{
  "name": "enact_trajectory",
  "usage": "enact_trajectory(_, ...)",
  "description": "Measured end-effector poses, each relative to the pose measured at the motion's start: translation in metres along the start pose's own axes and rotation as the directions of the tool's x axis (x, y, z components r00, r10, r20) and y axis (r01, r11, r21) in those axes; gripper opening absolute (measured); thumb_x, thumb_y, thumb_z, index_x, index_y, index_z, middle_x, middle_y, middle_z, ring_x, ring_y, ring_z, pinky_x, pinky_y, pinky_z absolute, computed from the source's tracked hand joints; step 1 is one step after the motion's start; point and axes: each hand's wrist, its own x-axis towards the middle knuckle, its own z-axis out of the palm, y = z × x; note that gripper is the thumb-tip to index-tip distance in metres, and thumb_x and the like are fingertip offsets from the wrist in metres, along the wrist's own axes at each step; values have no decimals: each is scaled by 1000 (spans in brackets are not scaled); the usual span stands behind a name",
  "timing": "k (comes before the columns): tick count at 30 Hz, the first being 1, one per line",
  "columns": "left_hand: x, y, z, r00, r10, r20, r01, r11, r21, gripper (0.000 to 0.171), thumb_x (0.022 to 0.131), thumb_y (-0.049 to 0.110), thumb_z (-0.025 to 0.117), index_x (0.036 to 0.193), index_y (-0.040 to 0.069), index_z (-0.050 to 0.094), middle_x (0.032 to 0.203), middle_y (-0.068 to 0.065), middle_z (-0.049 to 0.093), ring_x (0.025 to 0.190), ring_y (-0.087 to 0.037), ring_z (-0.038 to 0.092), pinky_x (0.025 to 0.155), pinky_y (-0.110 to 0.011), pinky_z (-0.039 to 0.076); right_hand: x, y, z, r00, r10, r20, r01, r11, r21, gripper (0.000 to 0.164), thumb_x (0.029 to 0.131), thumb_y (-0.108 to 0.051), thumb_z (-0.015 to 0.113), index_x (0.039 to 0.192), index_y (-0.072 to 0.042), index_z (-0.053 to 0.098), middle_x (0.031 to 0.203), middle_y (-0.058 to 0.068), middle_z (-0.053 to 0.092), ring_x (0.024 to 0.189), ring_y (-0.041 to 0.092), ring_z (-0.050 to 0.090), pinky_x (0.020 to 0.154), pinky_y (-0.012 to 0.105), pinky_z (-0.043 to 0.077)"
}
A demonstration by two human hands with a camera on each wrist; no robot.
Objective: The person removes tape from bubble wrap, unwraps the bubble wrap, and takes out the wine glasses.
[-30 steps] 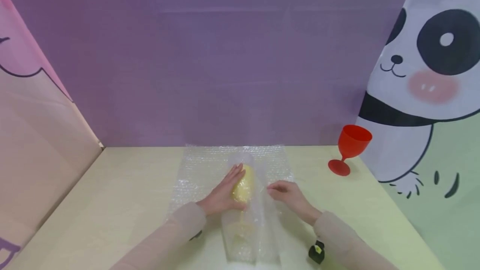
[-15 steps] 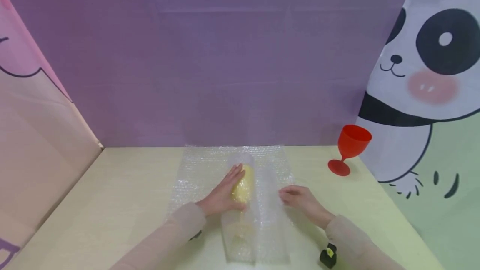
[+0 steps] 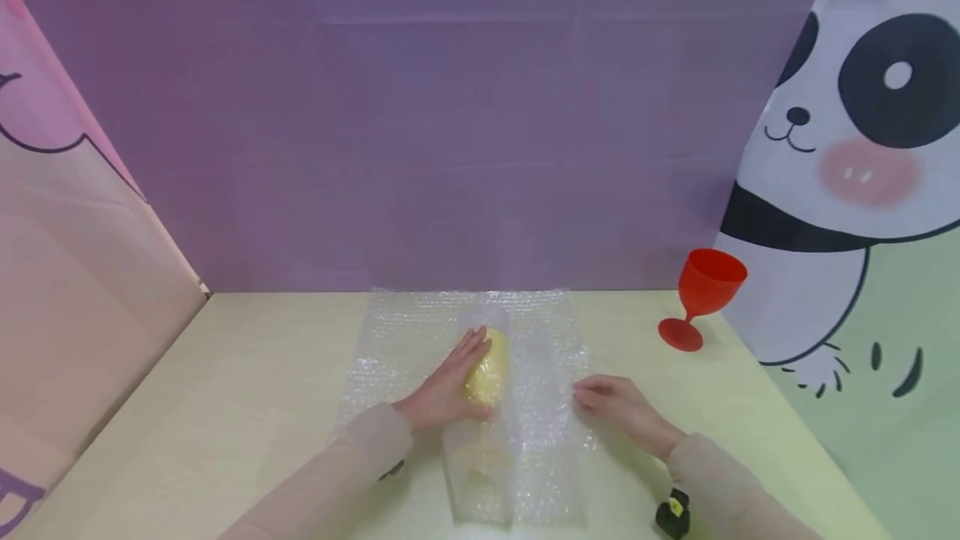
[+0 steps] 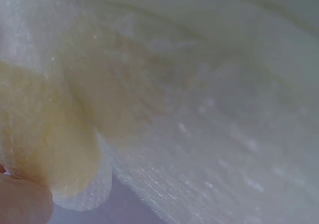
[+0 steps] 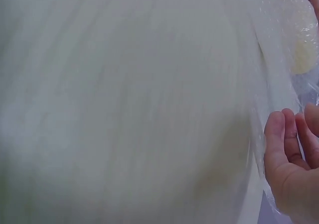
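A yellow plastic goblet (image 3: pixel 491 369) lies on its side under clear bubble wrap (image 3: pixel 405 332), bowl toward the back and stem toward the front. My left hand (image 3: pixel 450 386) holds the bowl through the wrap, its fingers along the left side and its thumb lower down. In the left wrist view, the yellow goblet (image 4: pixel 50 134) shows through the film, with a fingertip at its edge. At the right edge of the wrap, my right hand (image 3: pixel 618 407) pinches the sheet. The right wrist view has this hand (image 5: pixel 294 169) at the film's border, fingers bent and thumb opposite.
A red goblet (image 3: pixel 708 286) stands upright at the back right of the pale table (image 3: pixel 255 373). Behind the table hangs a purple backdrop (image 3: pixel 450 123), with a panda-print panel (image 3: pixel 840 182) on the right.
My right hand has moved right and slightly toward me, drawing the bubble wrap's edge out flatter. The left hand and the yellow goblet have stayed in place.
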Motion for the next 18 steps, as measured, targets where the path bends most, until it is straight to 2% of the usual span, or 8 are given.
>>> enact_trajectory(5, 0, -2, 1, 1000, -14, 6, 14, 1000, 13, 103, 66, 32, 79, 146, 5, 18, 155, -4, 2, 142, -22, -2, 115, -44, 10, -1, 1, -3, 1000, 27, 6, -27, 999, -19, 43, 87, -24, 61, 118, 6, 57, 115, 17, 63, 95, 9, 61, 87, 26, 52)
enact_trajectory(11, 0, -1, 0, 1000, -12, 17, 12, 1000, -17, 102, 68, 31, 78, 146, 6, 17, 155, -4, 1, 142, -21, -3, 115, -46, 9, -5, 6, -9, 999, -6, 44, 3, 999, 46, 45, 88, -18, 60, 120, 13, 51, 111, 16, 64, 90, 2, 61, 84, 20, 52)
enact_trajectory(18, -1, -2, 0, 1000, -9, 20, 9, 1000, -20, 102, 68, 30, 78, 146, 6, 17, 155, -4, 2, 142, -21, -3, 115, -46, 9, -8, 8, -15, 1000, 17, 9, -17, 1000, 4, 44, 88, -22, 61, 119, 9, 54, 106, 11, 67, 89, 4, 62, 81, 18, 52)
